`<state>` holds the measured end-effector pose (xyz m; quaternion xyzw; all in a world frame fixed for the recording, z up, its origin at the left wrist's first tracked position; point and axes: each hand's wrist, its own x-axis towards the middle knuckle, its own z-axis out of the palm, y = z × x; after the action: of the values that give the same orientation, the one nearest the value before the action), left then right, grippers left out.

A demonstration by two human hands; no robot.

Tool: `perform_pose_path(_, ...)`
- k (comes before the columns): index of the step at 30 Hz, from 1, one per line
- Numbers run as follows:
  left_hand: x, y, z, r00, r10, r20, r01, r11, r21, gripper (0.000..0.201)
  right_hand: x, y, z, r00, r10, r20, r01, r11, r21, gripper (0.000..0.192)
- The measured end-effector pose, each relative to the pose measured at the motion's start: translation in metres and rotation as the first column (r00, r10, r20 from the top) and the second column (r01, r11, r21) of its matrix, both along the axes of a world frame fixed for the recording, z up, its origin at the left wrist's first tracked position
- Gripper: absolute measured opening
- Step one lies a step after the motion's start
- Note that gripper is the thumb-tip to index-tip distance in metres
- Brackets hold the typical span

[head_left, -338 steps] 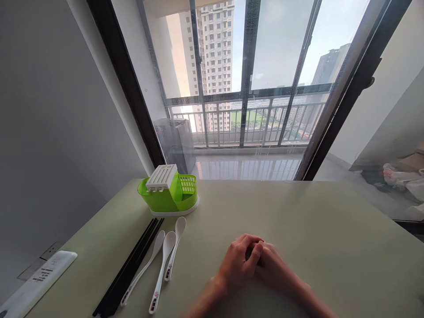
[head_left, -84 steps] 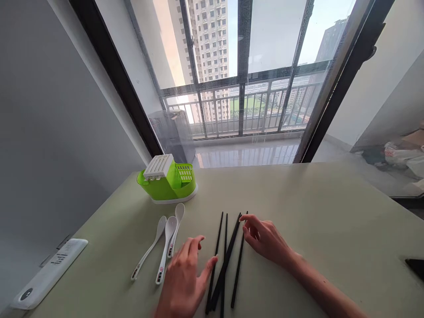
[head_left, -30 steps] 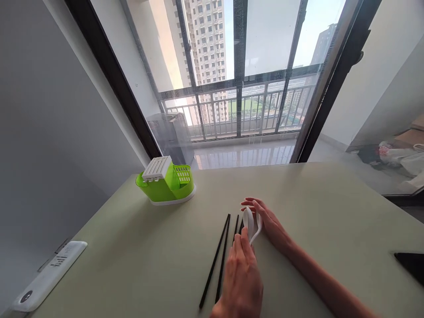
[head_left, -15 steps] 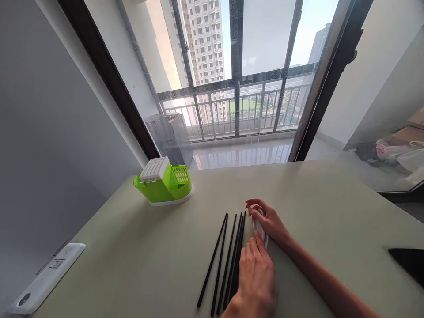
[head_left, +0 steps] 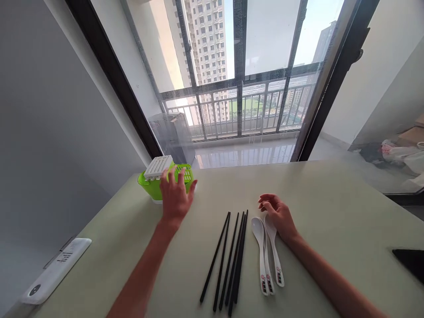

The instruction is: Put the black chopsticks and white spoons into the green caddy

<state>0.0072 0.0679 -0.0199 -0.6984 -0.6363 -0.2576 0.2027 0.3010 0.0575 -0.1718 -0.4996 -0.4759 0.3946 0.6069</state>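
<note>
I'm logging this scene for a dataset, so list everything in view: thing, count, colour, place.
chopsticks: several (exact count unclear), black, side by side at the table's middle, near edge.
spoons: at least two, possibly three overlapping, white with printed handles, right of the chopsticks.
cutlery holder: one, green with a white slotted lid, far left of the table.
white device: one, white, flat at the table's left edge.
dark flat object: one, black, right edge, cut off.
table: one, pale green.
window: dark-framed, balcony railing and tower blocks beyond.
left hand: fingers spread on the cutlery holder.
right hand: resting, loosely curled, at the spoons' bowls, holding nothing.
</note>
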Motion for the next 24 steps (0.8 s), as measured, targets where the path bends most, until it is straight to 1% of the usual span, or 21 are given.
perform_pose_path(1,-0.022,0.014,0.008,0.997,0.072,0.008,-0.072,0.997,0.041,0.062,0.002,0.001,-0.001,1.0,-0.03,-0.01,0.03,1.0,-0.001,0.022)
perform_pose_path(2,-0.041,0.024,0.014,0.994,0.107,0.011,-0.108,0.993,0.042,0.064,0.004,0.003,-0.002,0.998,-0.059,-0.02,0.059,0.998,-0.003,0.021)
perform_pose_path(4,-0.067,0.036,0.021,0.993,0.12,0.01,-0.12,0.993,-0.012,0.065,0.006,0.005,-0.004,0.994,-0.105,-0.04,0.105,0.994,-0.01,0.019)
perform_pose_path(5,-0.073,0.038,0.024,0.993,0.12,0.018,-0.119,0.992,-0.042,0.065,0.007,0.006,-0.005,0.991,-0.122,-0.048,0.121,0.993,-0.014,0.019)
perform_pose_path(7,-0.071,0.037,0.026,0.992,0.119,0.049,-0.115,0.99,-0.084,0.064,0.006,0.006,-0.005,0.988,-0.144,-0.061,0.142,0.99,-0.023,0.018)
perform_pose_path(9,-0.055,0.032,0.027,0.992,0.095,0.084,-0.086,0.991,-0.104,0.063,0.005,0.006,-0.005,0.986,-0.152,-0.068,0.15,0.988,-0.033,0.018)
perform_pose_path(10,-0.044,0.03,0.026,0.993,0.064,0.096,-0.053,0.993,-0.11,0.062,0.004,0.005,-0.005,0.986,-0.152,-0.069,0.15,0.988,-0.038,0.018)
perform_pose_path(14,0.012,0.02,0.022,0.988,-0.113,0.1,0.125,0.984,-0.125,0.059,0.002,0.003,-0.002,0.987,-0.147,-0.072,0.144,0.988,-0.046,0.018)
perform_pose_path(17,0.057,0.012,0.02,0.972,-0.222,0.08,0.233,0.957,-0.174,0.06,0.002,0.003,-0.001,0.985,-0.156,-0.072,0.153,0.987,-0.046,0.018)
perform_pose_path(20,0.098,0.005,0.02,0.954,-0.295,0.056,0.3,0.922,-0.247,0.063,0.004,0.003,-0.003,0.983,-0.168,-0.067,0.166,0.985,-0.041,0.019)
perform_pose_path(22,0.12,0.001,0.022,0.939,-0.34,0.041,0.337,0.896,-0.288,0.063,0.006,0.003,-0.005,0.981,-0.184,-0.058,0.182,0.983,-0.038,0.019)
perform_pose_path(24,0.135,-0.004,0.023,0.925,-0.379,0.038,0.371,0.872,-0.321,0.063,0.011,0.003,-0.007,0.976,-0.212,-0.042,0.211,0.977,-0.039,0.019)
